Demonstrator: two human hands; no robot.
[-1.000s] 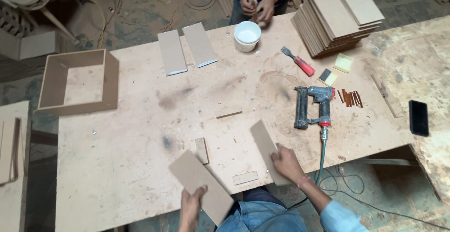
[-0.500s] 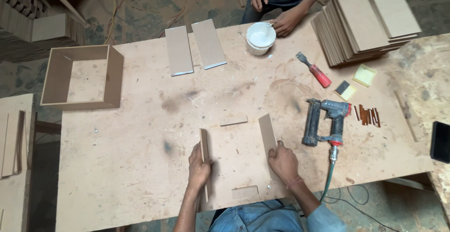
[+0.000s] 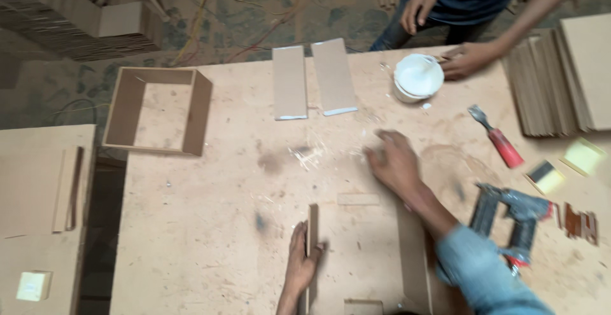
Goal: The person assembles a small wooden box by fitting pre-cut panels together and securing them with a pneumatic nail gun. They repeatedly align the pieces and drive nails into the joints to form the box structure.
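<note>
Seen from above, the left hand point(image 3: 299, 264) is clamped on a narrow board point(image 3: 312, 238) standing on edge on the worktable point(image 3: 210, 226), its long axis running away from the person. The right hand point(image 3: 393, 161), blurred with fingers loosely spread and holding nothing, reaches forward toward two flat panels point(image 3: 312, 81) lying side by side at the far edge, lengthwise away from it; it is the nearer hand to them

- Left panel point(image 3: 312, 238): thin fibreboard strip, standing on edge on the table.
- Right panel point(image 3: 414, 258): matching strip, parallel, well apart.
</note>
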